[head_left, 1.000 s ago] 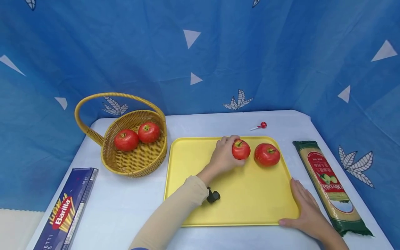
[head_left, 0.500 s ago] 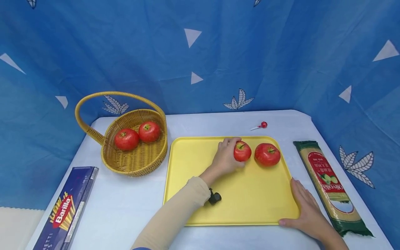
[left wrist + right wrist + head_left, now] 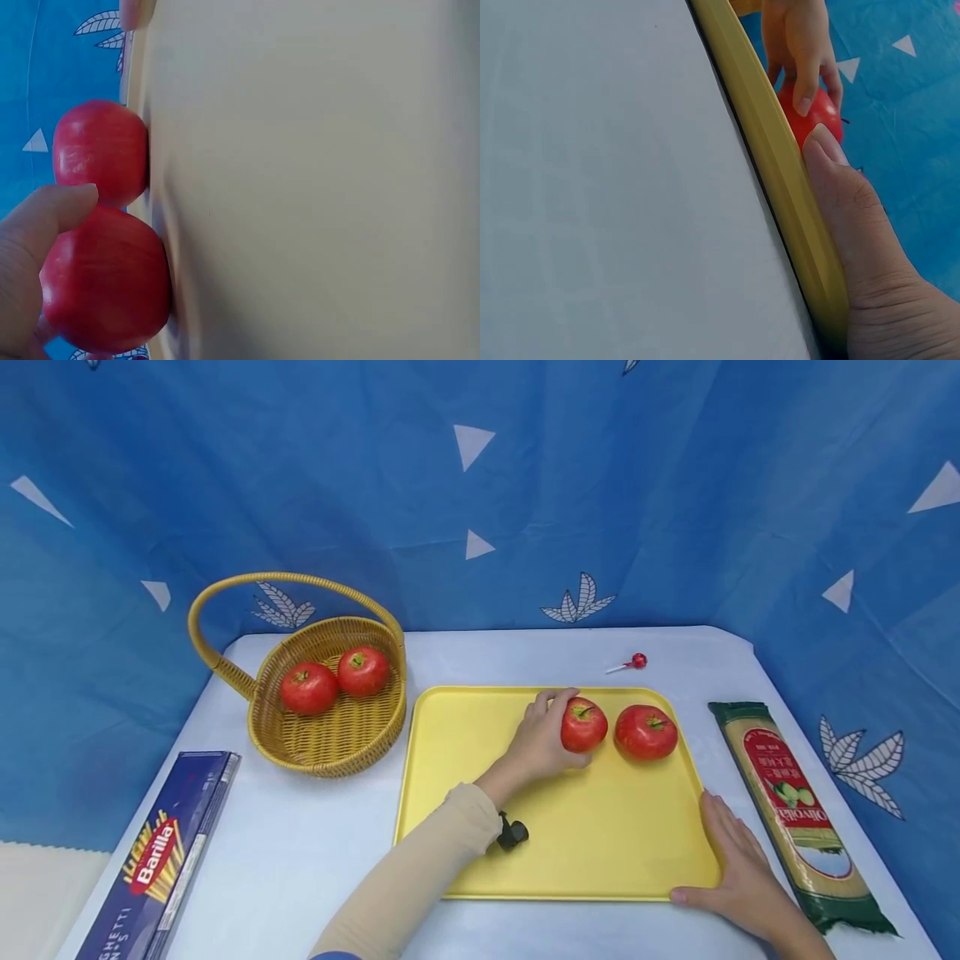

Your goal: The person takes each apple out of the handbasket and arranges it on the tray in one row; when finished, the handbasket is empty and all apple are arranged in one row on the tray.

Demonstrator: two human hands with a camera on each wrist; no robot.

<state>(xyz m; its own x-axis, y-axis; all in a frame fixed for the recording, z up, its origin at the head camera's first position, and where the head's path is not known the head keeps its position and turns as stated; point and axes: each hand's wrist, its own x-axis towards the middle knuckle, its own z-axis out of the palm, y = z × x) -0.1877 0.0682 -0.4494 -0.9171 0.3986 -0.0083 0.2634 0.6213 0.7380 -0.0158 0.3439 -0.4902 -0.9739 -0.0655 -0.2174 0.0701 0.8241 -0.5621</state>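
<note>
The left hand (image 3: 542, 745) is curling its fingers and thumb around a round red tomato with a green stalk (image 3: 583, 725), which is sitting on the far part of the flat yellow plastic tray (image 3: 480, 827), just beside a second, slightly larger red tomato (image 3: 646, 732) to its right. The right hand (image 3: 738, 868) is lying flat and relaxed along the tray's near right corner, fingers straight, grasping nothing. The risk here is that the two tomatoes are so close that any sideways nudge from the gripping hand is likely to set the free one rolling across the smooth tray toward its low rim; a loose hold on the glossy skin could also let the held tomato slip. The right hand pressing on the rim is probably steadying the tray against sliding on the pale blue tablecloth (image 3: 315, 852). The head view is showing the surroundings: a woven wicker basket with a hoop handle (image 3: 330, 752) holding two more tomatoes, a dark blue spaghetti box (image 3: 157, 860), a green-ended pasta packet (image 3: 795, 810) and a small red lollipop (image 3: 634, 660). The left wrist view is showing the thumb lying over the held tomato, with the other one very close beside it. The right wrist view is showing the right thumb resting against the tray's raised edge.
</note>
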